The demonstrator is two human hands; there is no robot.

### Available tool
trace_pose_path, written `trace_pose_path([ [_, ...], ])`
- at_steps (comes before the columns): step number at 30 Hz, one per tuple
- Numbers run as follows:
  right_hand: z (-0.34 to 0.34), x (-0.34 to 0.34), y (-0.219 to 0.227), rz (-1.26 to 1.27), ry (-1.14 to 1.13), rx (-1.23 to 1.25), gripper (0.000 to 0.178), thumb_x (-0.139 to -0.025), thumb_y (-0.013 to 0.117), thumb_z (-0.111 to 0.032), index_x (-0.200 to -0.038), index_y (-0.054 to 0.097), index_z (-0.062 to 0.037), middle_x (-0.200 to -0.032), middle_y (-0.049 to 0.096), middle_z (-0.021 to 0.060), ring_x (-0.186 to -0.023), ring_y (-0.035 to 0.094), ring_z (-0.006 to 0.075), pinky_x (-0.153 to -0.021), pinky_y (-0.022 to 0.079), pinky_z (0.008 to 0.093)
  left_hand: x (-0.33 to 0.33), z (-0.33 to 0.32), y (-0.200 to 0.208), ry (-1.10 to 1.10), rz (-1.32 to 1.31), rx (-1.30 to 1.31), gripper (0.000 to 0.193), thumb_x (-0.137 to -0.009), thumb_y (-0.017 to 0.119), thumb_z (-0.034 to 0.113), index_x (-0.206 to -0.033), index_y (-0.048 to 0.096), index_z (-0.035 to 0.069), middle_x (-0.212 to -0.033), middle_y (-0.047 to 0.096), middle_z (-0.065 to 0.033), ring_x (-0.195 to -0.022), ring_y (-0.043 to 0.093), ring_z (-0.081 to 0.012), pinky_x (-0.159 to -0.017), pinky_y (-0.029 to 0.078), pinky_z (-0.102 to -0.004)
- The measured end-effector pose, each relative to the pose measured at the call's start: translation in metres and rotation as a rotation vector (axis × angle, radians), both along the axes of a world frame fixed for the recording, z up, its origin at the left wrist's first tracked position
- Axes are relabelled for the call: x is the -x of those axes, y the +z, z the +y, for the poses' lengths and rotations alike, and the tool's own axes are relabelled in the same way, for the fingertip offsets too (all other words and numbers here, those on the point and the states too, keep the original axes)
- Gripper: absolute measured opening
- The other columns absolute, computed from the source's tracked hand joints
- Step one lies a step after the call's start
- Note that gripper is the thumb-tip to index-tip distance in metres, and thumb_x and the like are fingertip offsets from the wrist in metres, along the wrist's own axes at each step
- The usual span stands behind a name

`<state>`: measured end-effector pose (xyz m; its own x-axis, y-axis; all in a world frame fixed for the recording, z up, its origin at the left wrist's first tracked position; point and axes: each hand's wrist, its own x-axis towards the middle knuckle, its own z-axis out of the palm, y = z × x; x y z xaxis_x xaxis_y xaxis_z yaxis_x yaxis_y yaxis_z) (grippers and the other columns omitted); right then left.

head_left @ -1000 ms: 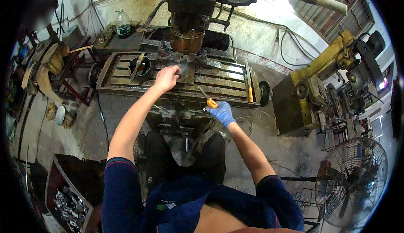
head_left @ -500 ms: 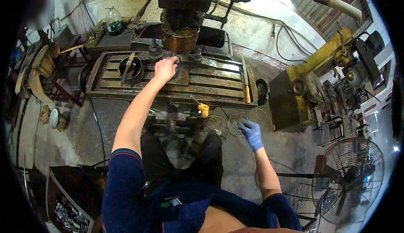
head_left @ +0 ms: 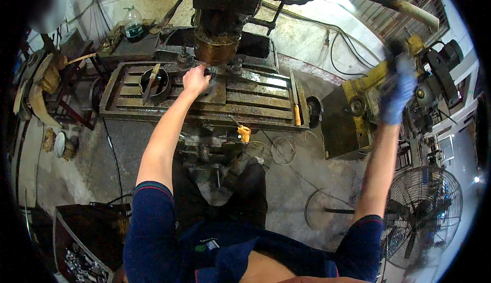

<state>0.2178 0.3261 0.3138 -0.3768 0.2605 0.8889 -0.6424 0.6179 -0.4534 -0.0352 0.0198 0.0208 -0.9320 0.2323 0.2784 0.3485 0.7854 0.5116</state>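
My bare left hand (head_left: 196,80) is closed at the slotted table (head_left: 255,110) of a milling machine, just under its brown spindle head (head_left: 217,50). A small dark thing shows at its fingers, too hidden to name. My right hand (head_left: 398,96), in a blue glove, is raised at the right in front of the yellow machine. Motion smears its fingers, and a dark blur lies above them; whether that is a held thing, I cannot tell. Left of my left hand, a round black pan (head_left: 162,94) with a brush (head_left: 151,82) across it rests on the slotted table.
A file with an orange handle (head_left: 297,115) lies along the table's right end. A yellow-handled tool (head_left: 244,133) juts from the front edge. The yellow machine (head_left: 341,124) stands right, with a caged fan (head_left: 422,216) nearer. A coiled cable (head_left: 284,150) lies on the floor.
My right hand has swung up and to the right from low over the floor to the front of the yellow machine. My left hand stays near the spindle, its wrist turned slightly.
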Motion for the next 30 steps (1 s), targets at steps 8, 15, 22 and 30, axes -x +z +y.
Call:
trace_pose_path([
  [8, -0.029, -0.005, 0.079, 0.156, 0.194, 0.067, 0.035, -0.089, 0.04, -0.033, -0.095, 0.057, -0.0024, -0.096, 0.056, 0.0153, -0.1, 0.051, 0.032, -0.099, 0.031, 0.046, 0.004, 0.011, 0.013, -0.024, -0.115, -0.015, 0.039, -0.069, 0.068, 0.028, -0.105, 0.063, 0.016, -0.093, 0.064, -0.0141, -0.09, 0.06, -0.0295, -0.077, 0.048, -0.04],
  [15, -0.044, -0.019, -0.004, 0.159, 0.228, -0.038, 0.035, -0.089, 0.04, -0.032, -0.078, 0.053, -0.0024, -0.079, 0.054, 0.0143, -0.091, 0.053, 0.0311, -0.094, 0.035, 0.046, 0.007, 0.005, 0.008, 0.028, -0.087, 0.006, 0.035, -0.068, 0.069, 0.028, -0.098, 0.065, 0.011, -0.091, 0.064, -0.0149, -0.088, 0.06, -0.0299, -0.076, 0.048, -0.0396],
  [22, -0.057, -0.015, -0.035, 0.236, 0.141, -0.069, 0.029, -0.086, 0.041, -0.026, -0.067, 0.044, -0.0038, -0.068, 0.046, 0.0095, -0.082, 0.054, 0.0303, -0.095, 0.033, 0.0564, 0.007, 0.006, 0.012, 0.047, -0.131, 0.029, 0.032, -0.067, 0.07, 0.027, -0.09, 0.065, 0.005, -0.088, 0.064, -0.0156, -0.087, 0.061, -0.0315, -0.075, 0.048, -0.0409],
  [30, -0.059, -0.025, -0.066, 0.16, 0.025, -0.032, 0.034, -0.087, 0.044, -0.031, -0.069, 0.047, -0.0024, -0.075, 0.053, 0.0123, -0.09, 0.055, 0.0285, -0.096, 0.034, 0.0488, 0.006, 0.007, 0.013, 0.033, -0.123, 0.019, 0.033, -0.069, 0.07, 0.027, -0.093, 0.063, 0.006, -0.087, 0.064, -0.0157, -0.085, 0.061, -0.0321, -0.073, 0.049, -0.041],
])
